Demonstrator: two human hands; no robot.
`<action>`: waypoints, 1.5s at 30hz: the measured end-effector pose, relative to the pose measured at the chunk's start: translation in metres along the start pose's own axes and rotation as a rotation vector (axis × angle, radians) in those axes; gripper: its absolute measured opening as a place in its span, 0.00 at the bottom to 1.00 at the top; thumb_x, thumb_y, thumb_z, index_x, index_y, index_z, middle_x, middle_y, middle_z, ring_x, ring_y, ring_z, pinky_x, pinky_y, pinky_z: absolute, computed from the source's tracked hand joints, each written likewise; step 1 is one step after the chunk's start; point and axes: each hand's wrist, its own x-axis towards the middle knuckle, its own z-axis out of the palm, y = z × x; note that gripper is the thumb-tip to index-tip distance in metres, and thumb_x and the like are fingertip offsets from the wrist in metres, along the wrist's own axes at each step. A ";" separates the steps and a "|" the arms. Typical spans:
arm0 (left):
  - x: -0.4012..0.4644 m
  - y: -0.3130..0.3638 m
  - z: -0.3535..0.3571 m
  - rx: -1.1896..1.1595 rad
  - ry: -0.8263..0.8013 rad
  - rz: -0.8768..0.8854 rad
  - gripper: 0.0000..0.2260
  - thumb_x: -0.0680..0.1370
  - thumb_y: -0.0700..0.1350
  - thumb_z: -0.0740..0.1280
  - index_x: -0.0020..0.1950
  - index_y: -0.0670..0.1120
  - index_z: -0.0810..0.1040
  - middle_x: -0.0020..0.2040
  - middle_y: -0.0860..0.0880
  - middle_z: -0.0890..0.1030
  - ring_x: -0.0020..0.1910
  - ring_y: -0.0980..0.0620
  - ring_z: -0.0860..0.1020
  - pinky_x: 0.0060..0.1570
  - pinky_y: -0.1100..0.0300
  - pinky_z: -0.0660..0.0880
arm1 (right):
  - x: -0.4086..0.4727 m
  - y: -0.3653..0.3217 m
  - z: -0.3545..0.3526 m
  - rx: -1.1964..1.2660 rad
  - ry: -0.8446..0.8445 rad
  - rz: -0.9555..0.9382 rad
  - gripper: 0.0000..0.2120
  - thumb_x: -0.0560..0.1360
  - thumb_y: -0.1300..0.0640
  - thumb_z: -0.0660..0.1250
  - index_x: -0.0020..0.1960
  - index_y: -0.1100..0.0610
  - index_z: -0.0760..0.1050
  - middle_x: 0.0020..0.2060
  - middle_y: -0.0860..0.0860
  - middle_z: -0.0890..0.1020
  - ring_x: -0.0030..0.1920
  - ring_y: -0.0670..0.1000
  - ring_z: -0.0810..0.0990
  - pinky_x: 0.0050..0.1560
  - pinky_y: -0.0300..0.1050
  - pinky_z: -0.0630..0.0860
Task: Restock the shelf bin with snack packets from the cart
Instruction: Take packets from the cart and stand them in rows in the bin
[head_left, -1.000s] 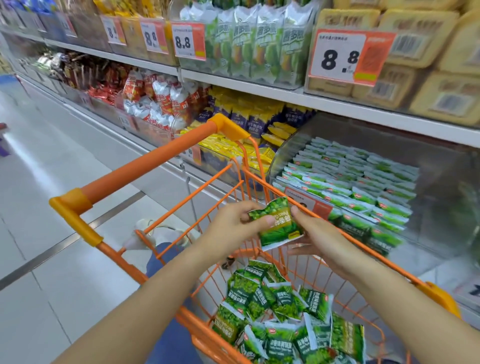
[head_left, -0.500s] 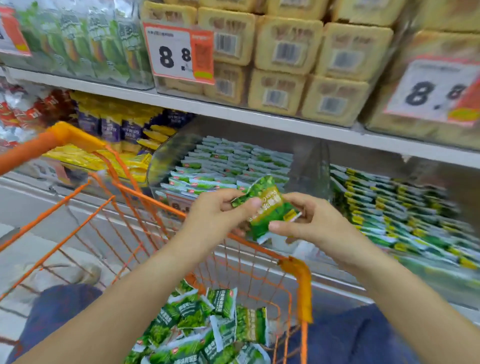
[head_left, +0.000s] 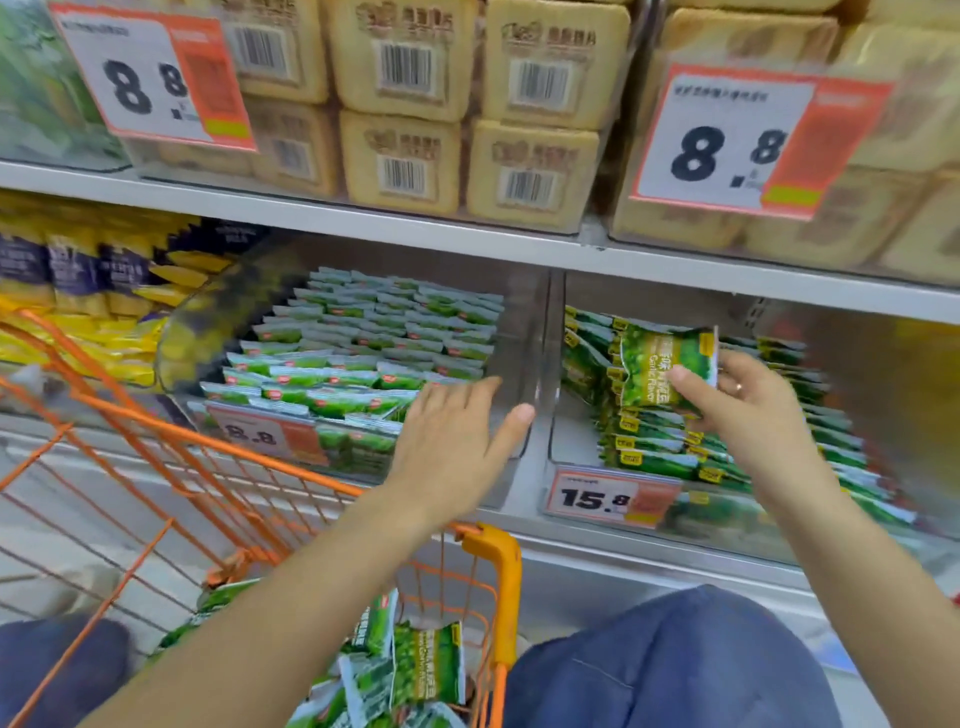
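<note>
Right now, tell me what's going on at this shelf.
A person is restocking snack packets from an orange cart. The right hand pinches one green packet, holding it upright over the right-hand clear bin tagged 15.8, which already holds rows of similar packets. The left hand is open and empty, hovering before the neighbouring bin. More green packets lie in the cart.

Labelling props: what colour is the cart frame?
Orange, wire cart frame; clearest in the head view.
</note>
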 end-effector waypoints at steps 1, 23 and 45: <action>0.001 -0.002 0.005 0.046 -0.035 -0.023 0.37 0.75 0.67 0.37 0.75 0.48 0.62 0.71 0.47 0.70 0.71 0.47 0.65 0.71 0.54 0.53 | 0.011 0.003 0.000 -0.085 -0.011 0.013 0.16 0.74 0.49 0.69 0.56 0.57 0.77 0.43 0.59 0.81 0.46 0.58 0.81 0.47 0.51 0.80; 0.002 -0.005 0.016 0.073 -0.026 -0.011 0.42 0.70 0.67 0.29 0.77 0.49 0.58 0.71 0.49 0.71 0.69 0.49 0.67 0.64 0.55 0.62 | 0.112 0.026 0.100 -1.481 -0.259 -0.217 0.18 0.76 0.49 0.66 0.64 0.50 0.72 0.61 0.52 0.76 0.67 0.57 0.67 0.66 0.54 0.61; 0.002 -0.004 0.016 0.056 -0.057 -0.012 0.35 0.75 0.64 0.36 0.74 0.50 0.63 0.63 0.51 0.78 0.65 0.48 0.70 0.60 0.54 0.63 | 0.120 0.034 0.088 -1.130 -0.094 -0.038 0.35 0.68 0.38 0.71 0.66 0.58 0.67 0.58 0.57 0.77 0.59 0.59 0.76 0.54 0.50 0.74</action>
